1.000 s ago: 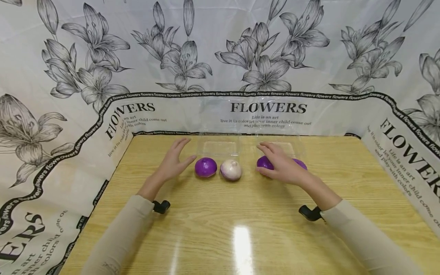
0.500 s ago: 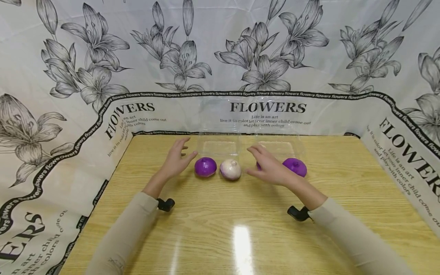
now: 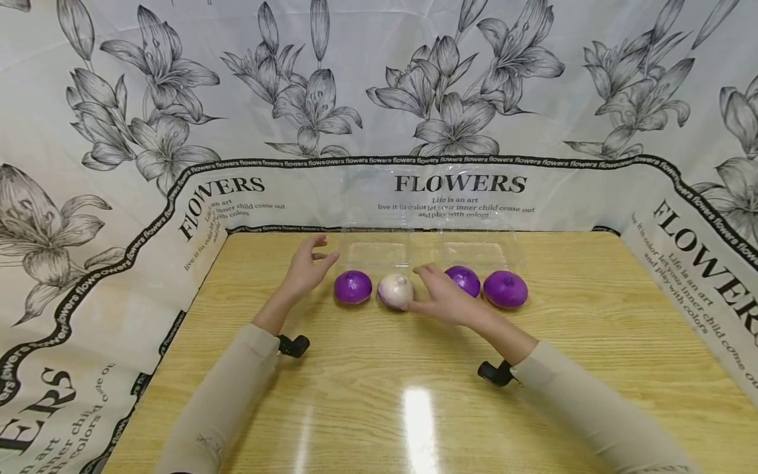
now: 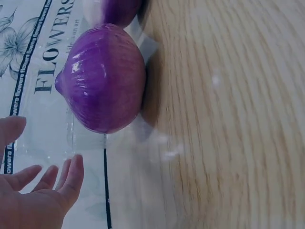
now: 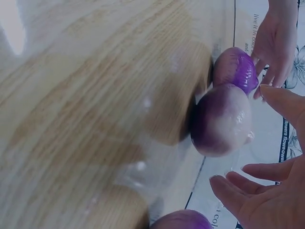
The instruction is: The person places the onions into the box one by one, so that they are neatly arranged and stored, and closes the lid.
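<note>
Onions stand in a row on the table. My left hand [image 3: 304, 267] hovers left of a glossy purple onion [image 3: 353, 287], its fingers relaxed and holding nothing; the left wrist view shows a gap between the fingertips and that purple onion [image 4: 107, 78]. Beside it sits a whitish onion with purple sides [image 3: 395, 291]. My right hand [image 3: 445, 297] is at this onion's right side, thumb and fingers spread around its edge. In the right wrist view the fingers are apart from the whitish onion [image 5: 221, 121]. A second purple onion [image 3: 464, 281] is partly covered by the right hand.
A third purple onion [image 3: 506, 289] lies farther right. Behind the row stand two clear plastic boxes, the left box [image 3: 379, 254] and the right box [image 3: 474, 253], with raised clear lids. A flower-printed cloth [image 3: 331, 197] encloses the wooden table [image 3: 367, 395] at back and sides.
My right hand has moved left from over the two right-hand onions to the whitish onion, uncovering them. My left hand has shifted only slightly. The onions stay in place.
</note>
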{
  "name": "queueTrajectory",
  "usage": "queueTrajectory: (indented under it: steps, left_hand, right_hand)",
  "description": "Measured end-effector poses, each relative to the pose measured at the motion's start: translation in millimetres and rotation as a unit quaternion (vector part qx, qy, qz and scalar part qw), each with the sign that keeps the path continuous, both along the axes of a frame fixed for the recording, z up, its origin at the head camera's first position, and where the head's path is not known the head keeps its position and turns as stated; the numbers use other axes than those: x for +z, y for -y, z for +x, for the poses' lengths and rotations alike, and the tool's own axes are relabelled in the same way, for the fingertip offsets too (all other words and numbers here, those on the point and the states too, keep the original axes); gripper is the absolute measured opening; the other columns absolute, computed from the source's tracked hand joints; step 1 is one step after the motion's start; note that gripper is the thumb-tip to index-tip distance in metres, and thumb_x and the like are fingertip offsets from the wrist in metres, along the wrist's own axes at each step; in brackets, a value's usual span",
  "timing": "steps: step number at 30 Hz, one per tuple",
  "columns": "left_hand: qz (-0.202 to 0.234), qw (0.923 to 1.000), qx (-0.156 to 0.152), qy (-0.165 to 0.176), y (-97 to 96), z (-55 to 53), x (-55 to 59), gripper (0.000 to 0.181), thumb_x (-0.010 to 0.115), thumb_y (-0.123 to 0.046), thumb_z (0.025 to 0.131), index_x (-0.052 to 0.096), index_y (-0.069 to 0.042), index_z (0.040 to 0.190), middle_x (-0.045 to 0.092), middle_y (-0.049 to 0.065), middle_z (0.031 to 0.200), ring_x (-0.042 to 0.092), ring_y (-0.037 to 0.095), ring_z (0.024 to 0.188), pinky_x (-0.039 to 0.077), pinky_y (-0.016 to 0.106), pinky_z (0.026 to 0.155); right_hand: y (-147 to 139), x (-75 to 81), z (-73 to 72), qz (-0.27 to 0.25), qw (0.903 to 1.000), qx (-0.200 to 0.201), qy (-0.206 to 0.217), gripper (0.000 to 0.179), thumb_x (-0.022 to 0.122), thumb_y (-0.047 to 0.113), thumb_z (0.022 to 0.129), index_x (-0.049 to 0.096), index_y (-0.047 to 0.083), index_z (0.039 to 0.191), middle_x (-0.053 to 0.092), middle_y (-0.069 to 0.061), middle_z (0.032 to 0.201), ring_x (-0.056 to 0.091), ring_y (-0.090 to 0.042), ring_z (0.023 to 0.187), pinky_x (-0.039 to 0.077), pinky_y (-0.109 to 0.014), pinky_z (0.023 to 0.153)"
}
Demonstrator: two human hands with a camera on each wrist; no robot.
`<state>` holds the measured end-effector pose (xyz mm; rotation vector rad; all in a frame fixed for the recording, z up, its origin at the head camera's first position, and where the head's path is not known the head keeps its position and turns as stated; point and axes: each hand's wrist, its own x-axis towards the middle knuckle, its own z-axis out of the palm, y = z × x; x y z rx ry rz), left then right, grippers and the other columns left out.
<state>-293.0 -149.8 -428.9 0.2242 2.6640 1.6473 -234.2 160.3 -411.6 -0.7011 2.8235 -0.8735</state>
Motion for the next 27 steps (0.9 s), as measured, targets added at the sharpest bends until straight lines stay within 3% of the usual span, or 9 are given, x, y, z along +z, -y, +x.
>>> queueTrajectory:
  steps: [7, 12, 17, 27]
  left_hand:
    - [0.052, 0.9974, 0.007, 0.049, -8.2, -8.7, -1.8, 0.063, 0.062, -0.022, 0.104, 0.033, 0.002, 0.155, 0.042, 0.024, 0.15, 0.057, 0.041, 0.127, 0.059, 0.041, 0.103]
    - [0.077, 0.9927, 0.029, 0.088, -14.7, -15.0, -3.0, 0.06, 0.058, -0.017, 0.105, 0.032, 0.006, 0.154, 0.043, 0.025, 0.147, 0.058, 0.042, 0.125, 0.058, 0.04, 0.105]
    - [0.126, 0.9824, 0.051, 0.128, -22.3, -21.3, -3.7, 0.053, 0.055, -0.011, 0.106, 0.036, 0.01, 0.151, 0.046, 0.027, 0.14, 0.056, 0.041, 0.127, 0.057, 0.038, 0.107]
    - [0.186, 0.9634, 0.072, 0.179, -27.3, -28.5, -6.0, 0.043, 0.052, -0.005, 0.106, 0.044, 0.012, 0.145, 0.05, 0.027, 0.138, 0.057, 0.037, 0.122, 0.056, 0.038, 0.107]
  right_hand:
    - [5.2, -9.6, -4.2, -0.003, 1.0, -0.002, -0.008, 0.084, 0.083, 0.032, 0.085, 0.045, -0.018, 0.14, 0.052, -0.035, 0.134, 0.055, -0.047, 0.122, 0.049, -0.059, 0.11]
    - [11.7, -13.1, -9.3, -0.011, 0.9998, -0.005, 0.017, 0.088, 0.084, 0.034, 0.084, 0.043, -0.017, 0.142, 0.052, -0.034, 0.135, 0.054, -0.045, 0.124, 0.05, -0.057, 0.111]
    - [18.7, -15.7, -12.8, -0.017, 0.9986, -0.02, 0.045, 0.091, 0.084, 0.036, 0.084, 0.041, -0.015, 0.145, 0.051, -0.031, 0.137, 0.054, -0.042, 0.124, 0.052, -0.053, 0.108]
    - [23.0, -21.8, -16.6, -0.008, 0.9988, -0.027, 0.041, 0.082, 0.081, 0.034, 0.088, 0.044, -0.014, 0.142, 0.055, -0.03, 0.134, 0.057, -0.041, 0.121, 0.054, -0.052, 0.106]
